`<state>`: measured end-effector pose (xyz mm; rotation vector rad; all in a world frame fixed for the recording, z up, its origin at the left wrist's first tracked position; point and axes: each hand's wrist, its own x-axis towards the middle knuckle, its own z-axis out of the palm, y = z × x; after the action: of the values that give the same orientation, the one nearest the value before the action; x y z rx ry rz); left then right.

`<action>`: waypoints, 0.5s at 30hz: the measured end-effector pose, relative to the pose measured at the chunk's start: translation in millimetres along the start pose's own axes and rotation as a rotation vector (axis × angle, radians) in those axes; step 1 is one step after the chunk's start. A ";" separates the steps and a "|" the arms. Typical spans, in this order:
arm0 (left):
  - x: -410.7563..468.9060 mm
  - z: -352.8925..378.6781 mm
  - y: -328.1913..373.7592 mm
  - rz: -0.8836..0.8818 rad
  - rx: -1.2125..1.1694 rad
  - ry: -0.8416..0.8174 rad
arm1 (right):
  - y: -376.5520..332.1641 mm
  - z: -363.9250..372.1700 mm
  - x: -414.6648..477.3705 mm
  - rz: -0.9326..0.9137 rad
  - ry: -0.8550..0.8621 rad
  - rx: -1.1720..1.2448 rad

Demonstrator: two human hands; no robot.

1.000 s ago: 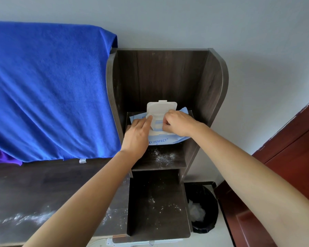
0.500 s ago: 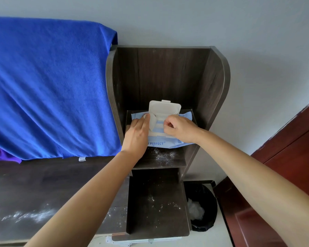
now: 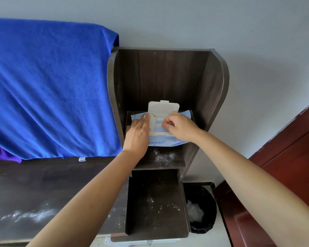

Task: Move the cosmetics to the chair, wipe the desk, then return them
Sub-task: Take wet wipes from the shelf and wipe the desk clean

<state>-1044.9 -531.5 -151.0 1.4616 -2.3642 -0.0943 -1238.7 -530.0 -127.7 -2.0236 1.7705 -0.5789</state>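
Note:
A light blue pack of wet wipes (image 3: 157, 142) lies on the upper shelf (image 3: 161, 162) of a dark wooden side unit, its white flip lid (image 3: 163, 107) standing up. My left hand (image 3: 137, 134) lies flat on the pack's left side and holds it down, with a peeled white seal flap by its fingertips. My right hand (image 3: 181, 128) has curled fingers pinching at the pack's opening; what it grips is hidden by the fingers. The dark desk top (image 3: 34, 193) at the left carries smears of white powder. No cosmetics or chair are in view.
A blue towel (image 3: 48, 86) hangs over the back of the desk. White powder also speckles the upper shelf and the lower shelf (image 3: 155, 205). A black-lined waste bin (image 3: 202, 209) with white tissue stands on the floor at the right, beside a red-brown door (image 3: 284, 175).
The view has shifted slightly. My right hand's fingers have moved to the pack's opening and curled into a pinch. My left hand stays pressed on the pack.

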 end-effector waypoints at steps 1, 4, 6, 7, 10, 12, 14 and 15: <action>0.4 0.3 0.1 -0.002 0.004 0.001 | -1.4 0.3 0.9 0.015 -0.005 -0.007; 1.0 0.5 0.0 -0.009 0.004 0.001 | -2.7 0.8 0.9 0.046 -0.024 0.071; 1.7 0.5 -0.4 -0.014 -0.003 -0.004 | -2.1 -1.3 -1.2 0.062 -0.039 0.222; 2.2 0.4 -0.9 -0.017 -0.001 -0.007 | -2.2 -3.3 -2.8 0.070 -0.042 0.299; 3.5 0.4 -1.4 -0.021 0.007 -0.020 | -2.4 -5.8 -7.0 0.099 -0.057 0.420; 3.7 0.5 -0.5 -0.027 0.011 -0.030 | -2.4 -7.2 -8.8 0.099 -0.059 0.460; 5.9 1.3 -0.3 -0.045 0.029 -0.038 | -2.2 -12.1 -12.5 0.089 -0.053 0.584; 7.6 1.6 -0.9 -0.063 0.034 -0.039 | -2.3 -15.6 -15.0 0.082 -0.060 0.643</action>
<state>-1047.7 -538.7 -150.7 1.5634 -2.3618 -0.1004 -1247.0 -515.1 -114.2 -1.4987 1.3827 -0.9088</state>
